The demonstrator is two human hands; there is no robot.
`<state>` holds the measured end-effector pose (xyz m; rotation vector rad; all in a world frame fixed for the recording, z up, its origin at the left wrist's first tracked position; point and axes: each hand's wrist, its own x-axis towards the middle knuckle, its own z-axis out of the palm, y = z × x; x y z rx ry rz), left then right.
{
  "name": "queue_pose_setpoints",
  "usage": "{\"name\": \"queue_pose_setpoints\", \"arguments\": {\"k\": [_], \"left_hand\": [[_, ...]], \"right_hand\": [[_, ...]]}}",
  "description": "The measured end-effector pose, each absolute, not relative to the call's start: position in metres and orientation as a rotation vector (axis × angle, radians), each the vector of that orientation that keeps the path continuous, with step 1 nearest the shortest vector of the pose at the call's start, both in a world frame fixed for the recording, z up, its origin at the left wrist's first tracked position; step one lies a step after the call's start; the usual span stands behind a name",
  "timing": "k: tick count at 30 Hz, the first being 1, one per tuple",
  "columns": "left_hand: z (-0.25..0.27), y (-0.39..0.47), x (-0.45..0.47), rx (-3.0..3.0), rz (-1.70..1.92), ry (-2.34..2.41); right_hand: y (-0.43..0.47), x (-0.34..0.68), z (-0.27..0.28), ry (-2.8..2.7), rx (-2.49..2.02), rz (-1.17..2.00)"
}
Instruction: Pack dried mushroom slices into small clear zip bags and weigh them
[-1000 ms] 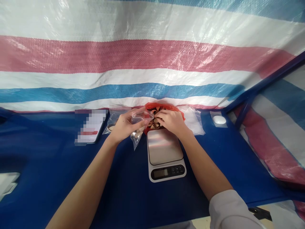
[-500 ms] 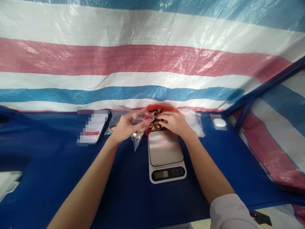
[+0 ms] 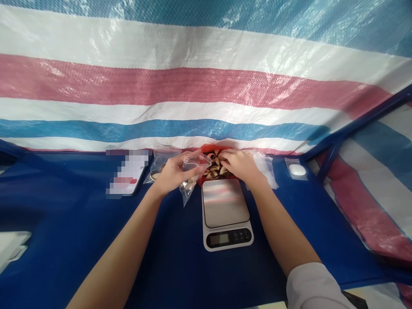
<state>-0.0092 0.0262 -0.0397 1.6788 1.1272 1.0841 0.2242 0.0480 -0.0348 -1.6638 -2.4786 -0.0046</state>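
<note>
My left hand (image 3: 174, 174) pinches the rim of a clear zip bag (image 3: 186, 195), its mouth spread toward the right and a few pale pieces low inside. Just right of it lies an open red plastic bag (image 3: 207, 149) full of brown, dried-looking slices (image 3: 213, 173). Over the right part of these slices, my right hand (image 3: 240, 165) has its fingers bent down among them; its fingertips are partly hidden, so what they grip is unclear. In front of the red bag sits a white digital kitchen scale (image 3: 225, 206) with nothing on its plate.
Left of my left hand lies another clear bag (image 3: 156, 169) with pieces in it, beside a phone (image 3: 137, 165). Clear flat bags (image 3: 268, 171) lie right of the red bag. Farther right is a white oval object (image 3: 296, 170) in clear wrapping. Striped sheeting (image 3: 193, 86) rises behind the blue table (image 3: 80, 206).
My right hand has shifted slightly within the slices, showing more of them. My left hand keeps hold of the clear bag. The whole view has moved a little.
</note>
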Motion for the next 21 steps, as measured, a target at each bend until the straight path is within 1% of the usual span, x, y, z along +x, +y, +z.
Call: {"name": "queue_pose_setpoints", "arguments": {"k": [10,21], "left_hand": [[-0.041,0.026,-0.008,1.651,1.058,1.071],[-0.043,0.027,-0.006,1.649,1.057,1.066]], "right_hand": [[0.055,0.221,-0.032,-2.626,-1.791,-0.016],[0.055,0.206,-0.032,-2.430,-1.891,0.085]]}}
